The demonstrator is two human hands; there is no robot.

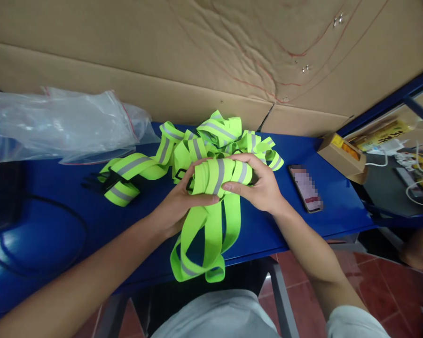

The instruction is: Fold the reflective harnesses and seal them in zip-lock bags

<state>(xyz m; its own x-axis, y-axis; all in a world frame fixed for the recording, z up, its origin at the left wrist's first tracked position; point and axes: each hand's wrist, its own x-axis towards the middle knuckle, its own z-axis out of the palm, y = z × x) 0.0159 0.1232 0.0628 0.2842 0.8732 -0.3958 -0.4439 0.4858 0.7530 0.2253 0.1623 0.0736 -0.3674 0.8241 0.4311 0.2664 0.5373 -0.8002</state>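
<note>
Between my two hands is a folded bundle of lime-green reflective strap (216, 176) with a grey stripe along it. My left hand (183, 202) grips its left end, thumb across the front. On the right end, my right hand (262, 185) is closed with the thumb pressed on the strap. Loose loops hang from the bundle over the table's front edge. Behind it lies a tangled pile of the same strap (220, 129). A black buckle (107, 180) sits on a strap end at the left. Another black fitting shows beside my left fingers.
Clear plastic bags (66, 124) lie at the back left of the blue table (268, 230). A phone (306, 188) and a small cardboard box (343, 155) are to the right. A cardboard wall (127, 56) stands behind. Part of another person's arm (421, 246) shows at far right.
</note>
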